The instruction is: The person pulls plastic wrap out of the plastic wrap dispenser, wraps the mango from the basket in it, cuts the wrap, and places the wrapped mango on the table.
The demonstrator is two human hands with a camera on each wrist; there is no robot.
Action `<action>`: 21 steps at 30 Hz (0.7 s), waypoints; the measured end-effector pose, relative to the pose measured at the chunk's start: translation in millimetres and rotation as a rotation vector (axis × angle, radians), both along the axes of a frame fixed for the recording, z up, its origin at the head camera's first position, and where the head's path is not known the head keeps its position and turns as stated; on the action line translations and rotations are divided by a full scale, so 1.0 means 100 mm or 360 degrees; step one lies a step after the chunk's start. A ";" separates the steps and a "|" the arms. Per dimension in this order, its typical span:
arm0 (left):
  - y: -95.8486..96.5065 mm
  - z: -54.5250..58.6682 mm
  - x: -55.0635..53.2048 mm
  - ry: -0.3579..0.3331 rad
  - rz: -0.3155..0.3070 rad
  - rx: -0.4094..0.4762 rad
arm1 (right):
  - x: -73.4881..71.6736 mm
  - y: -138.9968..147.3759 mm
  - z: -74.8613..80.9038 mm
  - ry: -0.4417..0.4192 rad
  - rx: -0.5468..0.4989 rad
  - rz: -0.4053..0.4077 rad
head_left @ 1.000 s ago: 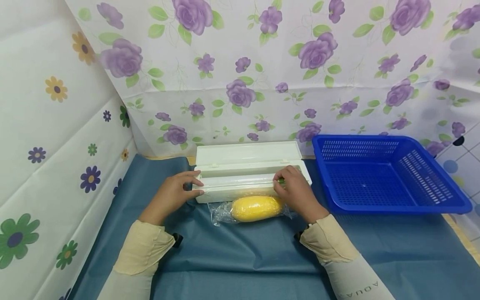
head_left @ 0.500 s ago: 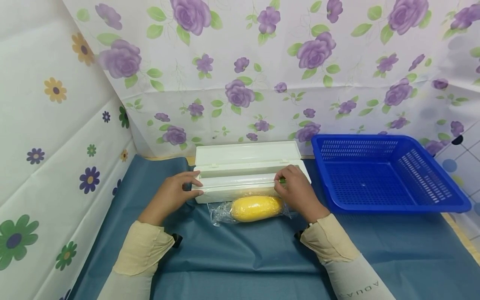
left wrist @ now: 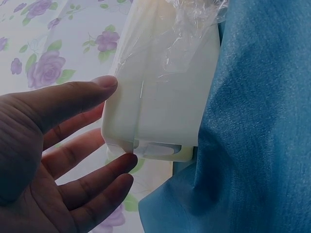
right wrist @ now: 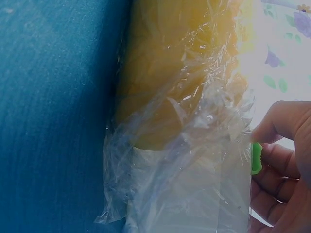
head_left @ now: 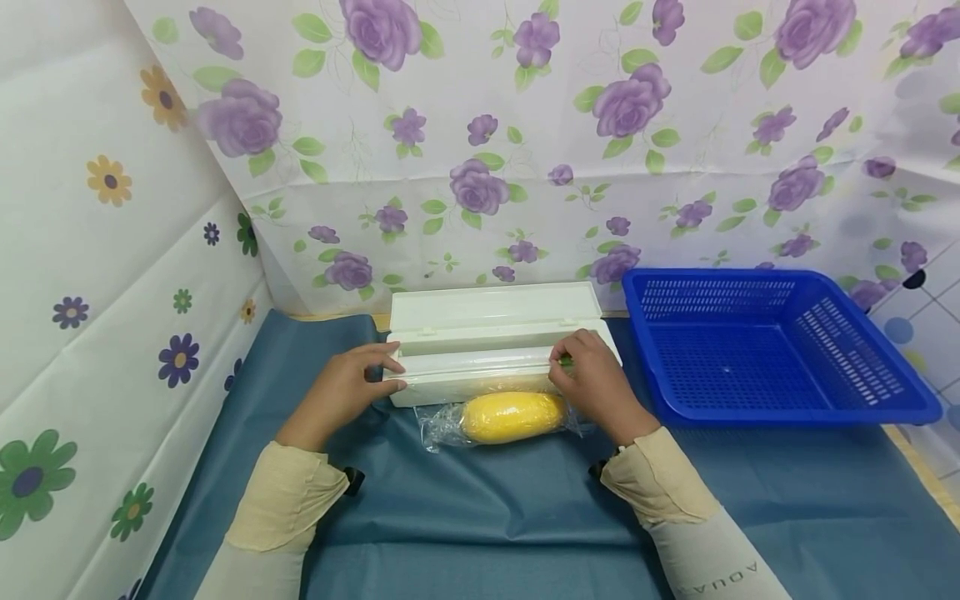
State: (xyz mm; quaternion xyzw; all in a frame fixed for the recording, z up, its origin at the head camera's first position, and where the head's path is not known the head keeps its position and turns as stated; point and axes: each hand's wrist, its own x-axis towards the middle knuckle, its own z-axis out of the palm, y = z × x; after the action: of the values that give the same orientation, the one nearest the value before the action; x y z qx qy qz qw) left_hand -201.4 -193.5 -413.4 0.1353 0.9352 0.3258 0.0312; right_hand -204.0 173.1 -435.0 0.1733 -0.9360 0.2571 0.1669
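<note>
A white cling film dispenser (head_left: 435,392) lies in front of me with its lid (head_left: 495,307) raised and a roll of film (head_left: 472,361) inside. My left hand (head_left: 341,392) holds its left end, thumb at the front and fingers around the end, as the left wrist view shows. At the right part of the front edge, my right hand (head_left: 596,387) pinches a small green slider (right wrist: 256,158), mostly hidden by the fingers. Against the dispenser's front lies a yellow rounded oblong thing (head_left: 513,417) wrapped in clear film, with crumpled film (head_left: 442,425) at its left end.
A blue plastic basket (head_left: 795,415) stands to the right of the dispenser. Blue-grey cloth (head_left: 480,500) with folds covers the table. Floral sheeting (head_left: 480,125) hangs close behind the dispenser, and another flowered sheet (head_left: 90,250) rises on the left.
Almost nothing differs. Both hands keep their places on the dispenser and slider; the whole head view has shifted very slightly.
</note>
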 end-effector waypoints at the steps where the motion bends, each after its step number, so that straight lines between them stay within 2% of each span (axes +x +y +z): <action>1: 0.00 0.00 0.00 -0.0001 0.0000 0.0001 | 0.00 0.00 0.00 -0.0002 0.0000 -0.0003; 21: -0.01 -0.01 0.00 0.0000 -0.0006 0.0013 | 0.00 0.02 0.00 0.0030 0.0020 -0.0026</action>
State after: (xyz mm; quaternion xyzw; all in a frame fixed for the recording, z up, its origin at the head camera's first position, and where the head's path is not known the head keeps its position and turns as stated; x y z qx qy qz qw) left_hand -201.3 -194.2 -414.2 0.1373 0.9336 0.3295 0.0314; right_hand -204.5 175.3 -435.4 0.1692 -0.9373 0.2481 0.1768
